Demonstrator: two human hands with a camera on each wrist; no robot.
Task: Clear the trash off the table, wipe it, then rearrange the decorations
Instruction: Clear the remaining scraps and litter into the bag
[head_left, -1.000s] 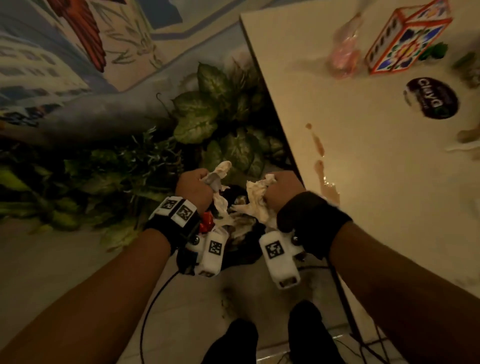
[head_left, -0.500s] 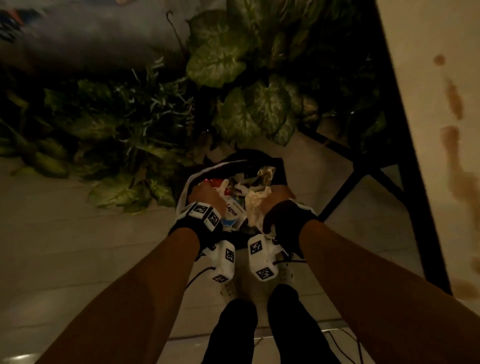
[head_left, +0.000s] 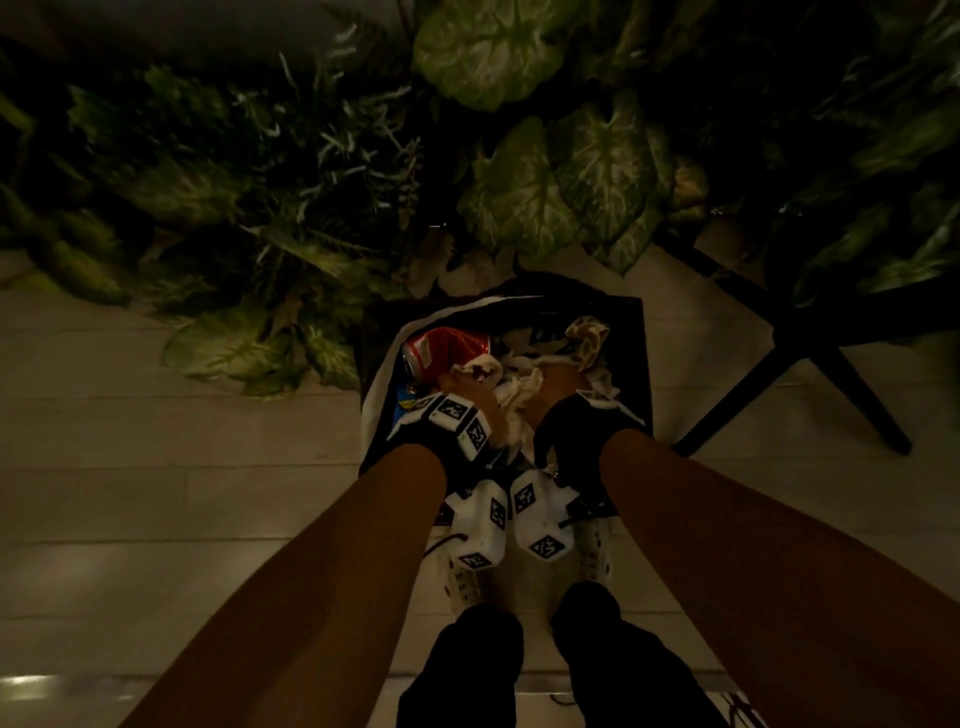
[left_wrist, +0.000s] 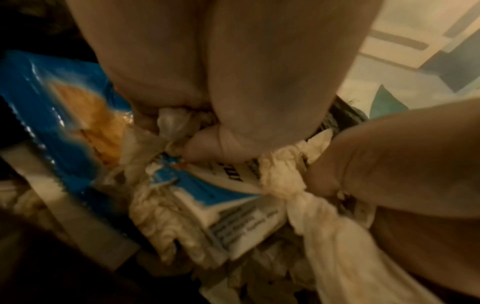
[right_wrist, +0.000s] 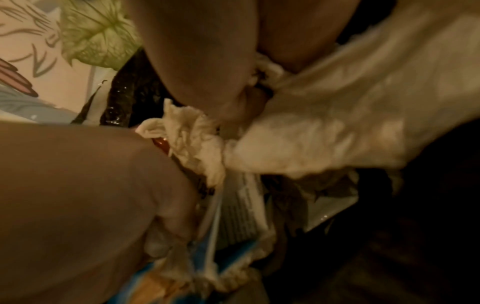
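Both hands are down inside the black trash bag (head_left: 641, 358) on the floor. My left hand (head_left: 465, 387) grips a crumpled, stained napkin (head_left: 480, 366); in the left wrist view its fingers (left_wrist: 259, 92) curl round that wad (left_wrist: 174, 123). My right hand (head_left: 558, 384) holds a second crumpled napkin (head_left: 522, 392), which bulges large and pale in the right wrist view (right_wrist: 324, 127). Under the hands lie a crushed red can (head_left: 447, 345), a blue snack wrapper (left_wrist: 52, 115) and a white-and-blue packet (left_wrist: 215, 197). The fingertips are hidden in the head view.
Leafy green plants (head_left: 545, 182) crowd the floor behind the bag. Black table legs (head_left: 810, 358) slant down at the right. My two dark shoes (head_left: 478, 665) stand on pale floor tiles (head_left: 156, 493) just before the bag.
Both hands have gone down from above the bag into it, each holding its napkin. The head view has tipped down, and the tabletop has left the picture.
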